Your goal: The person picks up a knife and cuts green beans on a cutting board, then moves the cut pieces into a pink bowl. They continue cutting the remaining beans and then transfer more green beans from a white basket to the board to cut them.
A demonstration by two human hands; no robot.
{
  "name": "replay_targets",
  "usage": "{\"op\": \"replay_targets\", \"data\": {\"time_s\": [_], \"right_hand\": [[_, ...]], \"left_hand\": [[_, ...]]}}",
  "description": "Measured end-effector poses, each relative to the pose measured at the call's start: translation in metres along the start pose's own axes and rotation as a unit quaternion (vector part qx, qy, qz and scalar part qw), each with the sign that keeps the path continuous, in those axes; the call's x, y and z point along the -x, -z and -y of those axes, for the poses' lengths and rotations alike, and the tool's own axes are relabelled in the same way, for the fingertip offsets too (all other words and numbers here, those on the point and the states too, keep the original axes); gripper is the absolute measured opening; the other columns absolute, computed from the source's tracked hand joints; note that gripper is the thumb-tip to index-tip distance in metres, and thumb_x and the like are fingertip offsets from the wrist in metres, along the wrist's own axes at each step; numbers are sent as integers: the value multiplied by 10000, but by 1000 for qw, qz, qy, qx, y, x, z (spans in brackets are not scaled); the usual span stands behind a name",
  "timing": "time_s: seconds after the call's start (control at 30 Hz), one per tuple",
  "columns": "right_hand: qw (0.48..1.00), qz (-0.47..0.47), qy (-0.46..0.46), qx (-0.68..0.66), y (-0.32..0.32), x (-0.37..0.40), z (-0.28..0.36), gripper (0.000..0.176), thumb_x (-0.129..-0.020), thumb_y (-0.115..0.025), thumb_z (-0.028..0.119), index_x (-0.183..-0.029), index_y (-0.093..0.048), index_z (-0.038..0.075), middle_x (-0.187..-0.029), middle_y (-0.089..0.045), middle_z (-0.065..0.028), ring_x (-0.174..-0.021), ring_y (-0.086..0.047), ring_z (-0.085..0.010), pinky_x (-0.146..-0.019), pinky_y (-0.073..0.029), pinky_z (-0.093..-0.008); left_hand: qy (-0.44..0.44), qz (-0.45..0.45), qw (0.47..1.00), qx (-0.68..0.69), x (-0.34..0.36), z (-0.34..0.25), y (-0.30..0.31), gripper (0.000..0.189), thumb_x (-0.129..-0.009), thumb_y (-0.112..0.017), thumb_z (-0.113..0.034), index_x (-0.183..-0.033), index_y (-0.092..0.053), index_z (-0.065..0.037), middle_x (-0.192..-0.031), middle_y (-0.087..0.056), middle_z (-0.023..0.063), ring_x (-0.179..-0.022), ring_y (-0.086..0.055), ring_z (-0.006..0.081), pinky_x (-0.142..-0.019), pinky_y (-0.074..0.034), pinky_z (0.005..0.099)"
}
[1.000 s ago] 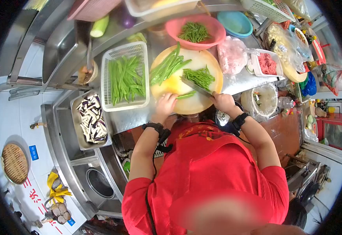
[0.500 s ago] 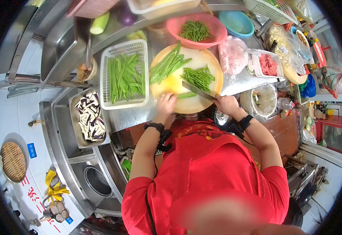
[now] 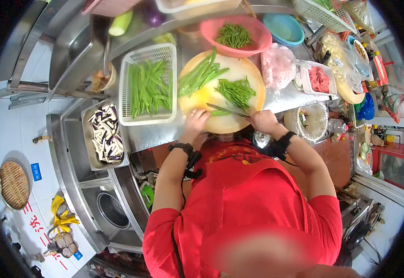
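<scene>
On the round cutting board (image 3: 232, 72), at the edge nearest the person: both hands at work, a black band on each wrist. Left hand (image 3: 196, 121) low on the board; fingers bent and drawn together on the left end of a few green beans (image 3: 218, 112). Right hand (image 3: 263, 121) at the board's right edge, fingers wrapped closed round the handle of a knife (image 3: 227, 110). Blade slants up and left from the fist, its tip near the left fingertips, the beans beside its edge; cannot tell whether steel touches them.

Also on the board: a heap of cut beans (image 3: 236, 92) right of centre, just beyond the blade; a bunch of long beans (image 3: 203, 76) at upper left, some ends over the rim.

Left of the board, a white basket (image 3: 148, 121) with more long beans. Further left and lower, a metal pan (image 3: 102, 167) of purple-and-white strips. Beyond the board, a pink bowl (image 3: 234, 52) with cut beans inside, a blue bowl (image 3: 283, 28) just to its right. Right side: a plastic bag (image 3: 278, 66) with pale pink contents, unidentified, then minced meat (image 3: 320, 79) in a white tub.
</scene>
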State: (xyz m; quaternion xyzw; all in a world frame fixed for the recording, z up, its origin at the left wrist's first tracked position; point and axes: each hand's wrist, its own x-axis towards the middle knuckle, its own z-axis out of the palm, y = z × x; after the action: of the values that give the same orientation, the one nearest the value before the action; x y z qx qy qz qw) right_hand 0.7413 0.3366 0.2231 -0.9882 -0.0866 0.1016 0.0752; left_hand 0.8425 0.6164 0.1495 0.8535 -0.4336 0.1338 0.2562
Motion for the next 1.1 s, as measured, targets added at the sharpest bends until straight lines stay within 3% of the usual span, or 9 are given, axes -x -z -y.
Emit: {"op": "replay_targets", "data": {"time_s": [0.17,0.23,0.3,0.5,0.6,0.73,0.9,1.1], "right_hand": [[1000,-6,9,-1,0,-6,0,304,-861,-509,367,-840,-551,67,-585,-606,-119,-530,-616,-301,-468,-481,-422],[1000,-12,21,-9,9,-5,-3,297,-860,-511,363,-843,-549,69,-589,-608,-118,-527,-616,-299,-459,-479,-421],[999,-18,9,-25,13,-2,3,285,-862,-508,363,-846,-552,82,-607,-613,-121,-541,-620,-298,-477,-484,-429],[999,-11,21,-21,-3,-15,3,294,-864,-508,364,-842,-549,73,-612,-613,-122,-546,-623,-300,-482,-488,-428],[1000,4,9,-21,14,-6,2,307,-865,-505,371,-840,-546,68,-620,-619,-121,-548,-625,-298,-480,-488,-427],[1000,1,4,-24,-9,-9,6,296,-864,-510,371,-885,-536,77,-595,-602,-144,-546,-617,-321,-488,-484,-434],[1000,9,14,-26,13,-9,7,321,-876,-492,364,-817,-546,54,-629,-624,-140,-552,-630,-297,-481,-495,-402],[1000,-3,6,11,-10,-18,14,308,-883,-482,351,-822,-547,56,-641,-627,-137,-561,-632,-289,-500,-499,-400]], "left_hand": [[-20,-1,1000,4,-3,2,14,180,-748,-630,-141,-927,-643,-136,-974,-576,29,-888,-550,243,-778,-448,370],[44,-40,998,-28,5,7,21,178,-746,-641,-139,-923,-640,-140,-985,-570,25,-895,-548,249,-773,-450,373],[54,-21,998,-40,11,12,25,165,-752,-640,-139,-917,-642,-142,-986,-567,23,-896,-547,251,-769,-454,374],[43,12,998,-39,10,16,19,169,-729,-631,-106,-894,-651,-134,-955,-575,28,-883,-551,253,-770,-465,356],[35,-1,999,-34,3,11,17,178,-718,-619,-91,-889,-652,-126,-938,-579,34,-879,-555,250,-772,-468,349],[29,-15,999,-25,7,6,8,181,-720,-604,-75,-891,-650,-115,-933,-578,42,-882,-556,247,-775,-467,351],[24,-32,999,-19,0,1,10,176,-725,-597,-68,-888,-649,-111,-928,-575,46,-882,-555,249,-770,-465,355],[28,-31,999,-11,-4,-4,7,169,-721,-622,-89,-885,-649,-119,-936,-572,44,-886,-552,253,-769,-461,357]]}}
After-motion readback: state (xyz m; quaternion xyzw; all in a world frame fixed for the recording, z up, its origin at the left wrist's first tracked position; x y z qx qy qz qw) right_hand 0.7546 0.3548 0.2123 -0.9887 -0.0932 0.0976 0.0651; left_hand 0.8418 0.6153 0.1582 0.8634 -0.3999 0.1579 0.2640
